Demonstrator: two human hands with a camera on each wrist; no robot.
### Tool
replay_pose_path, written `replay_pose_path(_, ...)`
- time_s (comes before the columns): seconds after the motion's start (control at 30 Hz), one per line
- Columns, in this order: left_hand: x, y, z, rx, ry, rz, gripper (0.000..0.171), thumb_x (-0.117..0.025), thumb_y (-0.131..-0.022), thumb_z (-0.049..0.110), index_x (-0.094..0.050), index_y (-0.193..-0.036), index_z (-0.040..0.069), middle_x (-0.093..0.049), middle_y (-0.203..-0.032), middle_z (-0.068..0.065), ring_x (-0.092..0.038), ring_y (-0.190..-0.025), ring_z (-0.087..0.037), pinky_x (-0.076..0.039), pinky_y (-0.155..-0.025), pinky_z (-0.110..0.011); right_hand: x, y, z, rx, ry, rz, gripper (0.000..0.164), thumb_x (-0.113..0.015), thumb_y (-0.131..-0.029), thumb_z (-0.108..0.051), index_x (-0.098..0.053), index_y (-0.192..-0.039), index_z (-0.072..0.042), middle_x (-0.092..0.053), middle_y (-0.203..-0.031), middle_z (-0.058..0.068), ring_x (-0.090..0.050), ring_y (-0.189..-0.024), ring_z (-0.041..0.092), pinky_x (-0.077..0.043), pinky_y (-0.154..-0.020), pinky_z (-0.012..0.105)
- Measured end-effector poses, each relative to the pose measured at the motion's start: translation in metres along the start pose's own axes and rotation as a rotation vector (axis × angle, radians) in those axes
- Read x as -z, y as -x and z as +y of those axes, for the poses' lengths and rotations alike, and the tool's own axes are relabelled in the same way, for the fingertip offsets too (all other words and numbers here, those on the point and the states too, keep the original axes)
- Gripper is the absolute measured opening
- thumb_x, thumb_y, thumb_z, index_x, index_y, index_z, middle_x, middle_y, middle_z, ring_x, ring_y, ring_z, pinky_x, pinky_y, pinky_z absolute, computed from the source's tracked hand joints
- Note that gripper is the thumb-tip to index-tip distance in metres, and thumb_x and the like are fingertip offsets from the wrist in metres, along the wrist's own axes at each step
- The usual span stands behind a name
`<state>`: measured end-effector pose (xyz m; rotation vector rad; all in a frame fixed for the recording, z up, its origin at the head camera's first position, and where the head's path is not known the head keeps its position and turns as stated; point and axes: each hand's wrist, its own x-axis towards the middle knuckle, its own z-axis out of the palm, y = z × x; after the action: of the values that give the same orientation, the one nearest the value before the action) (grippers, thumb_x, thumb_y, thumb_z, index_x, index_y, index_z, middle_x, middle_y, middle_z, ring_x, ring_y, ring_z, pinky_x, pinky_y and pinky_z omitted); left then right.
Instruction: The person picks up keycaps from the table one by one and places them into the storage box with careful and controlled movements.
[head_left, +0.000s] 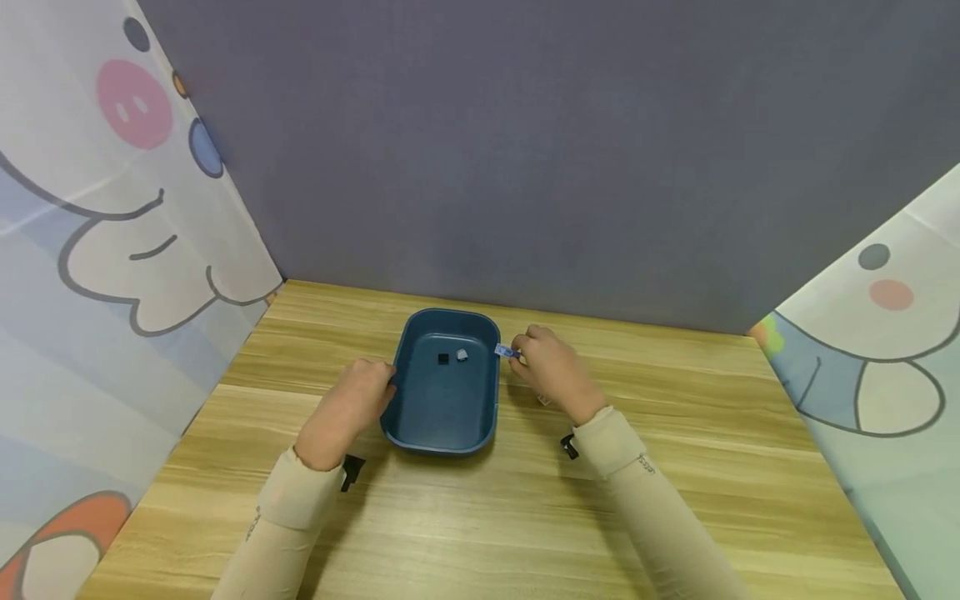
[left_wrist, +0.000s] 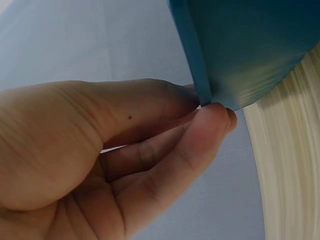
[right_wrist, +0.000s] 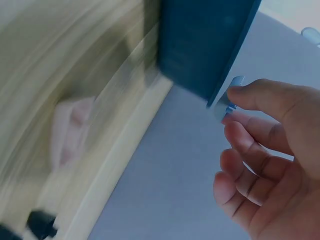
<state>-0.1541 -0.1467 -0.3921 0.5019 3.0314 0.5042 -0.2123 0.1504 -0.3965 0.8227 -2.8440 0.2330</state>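
Observation:
A dark blue plastic bin (head_left: 447,417) stands on the wooden table. My left hand (head_left: 356,400) pinches its left rim between thumb and fingers; the left wrist view shows the thumb and fingertips on the bin wall (left_wrist: 250,45). At the opposite rim, my right hand (head_left: 551,367) holds a small blue-and-white packet (head_left: 506,351) between thumb and forefinger, the other fingers loosely bent. The packet's outer end reaches the rim. Inside the bin lie a small black square piece (head_left: 443,358) and a small whitish lump (head_left: 462,355).
A small pale pinkish packet (right_wrist: 72,131) lies on the table (head_left: 675,433) beneath the right hand, partly hidden in the head view. Black pieces show beside the left sleeve (head_left: 288,500) and right sleeve (head_left: 611,442). A grey wall panel (head_left: 525,167) stands behind the table.

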Motion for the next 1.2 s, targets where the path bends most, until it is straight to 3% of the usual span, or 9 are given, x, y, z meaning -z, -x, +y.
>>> replay_pose_path(0.33, 0.0, -0.002, 0.001, -0.009, -0.01, 0.001, 0.006, -0.071, -0.089, -0.001, -0.069, -0.089, -0.006, -0.065, -0.074, -0.012, -0.065, -0.069, -0.026, -0.051, -0.057, -0.034, -0.003, -0.018, -0.027, 0.047, -0.004, -0.021, 0.016, -0.068, -0.096, -0.02, -0.073, -0.105, -0.008, -0.059, -0.091, 0.004, -0.053, -0.077, 0.017, -0.049, -0.063, 0.029)
replay_pose_path(0.57, -0.001, -0.002, 0.002, 0.001, 0.008, -0.01, 0.003, -0.071, -0.09, -0.002, -0.069, -0.089, -0.005, -0.064, -0.073, -0.011, -0.063, -0.066, -0.022, -0.05, -0.056, -0.032, -0.008, -0.021, -0.035, 0.074, 0.017, -0.041, 0.021, -0.068, -0.096, -0.022, -0.072, -0.109, -0.006, -0.059, -0.094, 0.006, -0.055, -0.081, 0.018, -0.05, -0.066, 0.028)
replay_pose_path(0.73, -0.001, -0.002, 0.002, -0.001, 0.014, -0.003, 0.004, -0.071, -0.09, -0.002, -0.069, -0.088, -0.005, -0.064, -0.074, -0.012, -0.063, -0.066, -0.022, -0.05, -0.055, -0.032, -0.011, -0.02, -0.032, 0.057, 0.018, -0.046, 0.026, -0.069, -0.096, -0.023, -0.071, -0.113, -0.003, -0.059, -0.095, 0.007, -0.054, -0.08, 0.019, -0.049, -0.064, 0.028)
replay_pose_path(1.2, -0.002, 0.001, -0.001, -0.045, -0.022, 0.061, 0.013, -0.071, -0.087, -0.005, -0.065, -0.076, 0.0, -0.06, -0.065, -0.009, -0.062, -0.062, -0.023, -0.049, -0.055, -0.033, -0.008, 0.008, -0.002, 0.045, -0.02, 0.071, 0.019, -0.075, -0.091, -0.012, -0.072, -0.105, 0.0, -0.06, -0.09, 0.009, -0.056, -0.077, 0.022, -0.052, -0.065, 0.033)
